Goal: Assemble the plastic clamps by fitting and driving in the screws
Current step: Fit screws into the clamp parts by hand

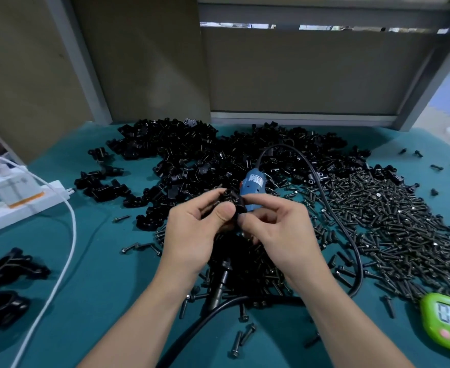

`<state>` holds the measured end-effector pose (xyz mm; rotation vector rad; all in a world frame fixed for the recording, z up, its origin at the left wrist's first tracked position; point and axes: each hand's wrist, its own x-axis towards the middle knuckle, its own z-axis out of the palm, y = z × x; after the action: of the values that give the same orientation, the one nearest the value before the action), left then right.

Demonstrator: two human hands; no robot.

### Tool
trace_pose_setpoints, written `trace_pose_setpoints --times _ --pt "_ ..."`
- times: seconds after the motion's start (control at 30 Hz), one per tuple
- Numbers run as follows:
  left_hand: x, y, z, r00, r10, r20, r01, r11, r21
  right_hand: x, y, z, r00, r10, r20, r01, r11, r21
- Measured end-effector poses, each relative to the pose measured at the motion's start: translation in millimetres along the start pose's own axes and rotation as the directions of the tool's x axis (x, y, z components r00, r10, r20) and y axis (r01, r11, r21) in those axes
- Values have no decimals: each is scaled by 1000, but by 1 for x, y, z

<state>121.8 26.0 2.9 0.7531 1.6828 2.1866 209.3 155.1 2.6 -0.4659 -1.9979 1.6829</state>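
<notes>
Worktop: a teal-covered table (99, 293) stretches on every side of the blue electric screwdriver (251, 184), which lies near its middle.
Clamp parts: a wide black heap of clamp parts (181, 147) spreads beyond and to the left of the screwdriver, reaching its far end.
Screws: a dense heap of screws (393, 224) covers the cloth to the screwdriver's right, with strays scattered on its near side.
Left hand: the left hand (192, 235), raised over the screwdriver, has its thumb and fingers curled round a black clamp (230, 201).
Right hand: the right hand (279, 235), directly beside the left, pinches the same clamp's right side between thumb and forefinger; whether a screw sits there cannot be told.
Power strip: a white power strip (33, 205), a white cable (68, 229) trailing from it, lies well to the screwdriver's left.
Cord: a black cord (360, 269) leaves the screwdriver's far end and arcs round its right side.
Timer: a green timer (449, 320) sits well to the right, nearer the camera.
Clamp: held in both hands, hiding part of the screwdriver's blue body.
</notes>
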Motion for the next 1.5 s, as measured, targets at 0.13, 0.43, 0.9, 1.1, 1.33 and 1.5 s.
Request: trace_pose_setpoints --times 0.13,0.43,0.9,1.1,1.33,1.5 --pt "0 0 -4 999 -14 53 15 1000 -18 -1 -1 -3 999 -38 -8 38 998 -55" --pt "-3 1 2 988 -142 56 149 978 -148 -3 -4 -1 993 -104 53 104 995 8" --pt "-2 4 4 972 -220 86 232 957 -176 2 4 -1 1000 16 24 -20 979 202" --pt "0 1 3 973 -201 110 216 964 -156 1 -5 -5 999 41 18 -41 999 27" --pt "6 -2 -1 956 -288 -60 270 940 -209 4 -34 -62 974 197 108 -47 646 -762" --pt "5 -3 -2 955 -281 -96 262 950 -171 -3 -31 -51 892 360 273 18 574 -818"
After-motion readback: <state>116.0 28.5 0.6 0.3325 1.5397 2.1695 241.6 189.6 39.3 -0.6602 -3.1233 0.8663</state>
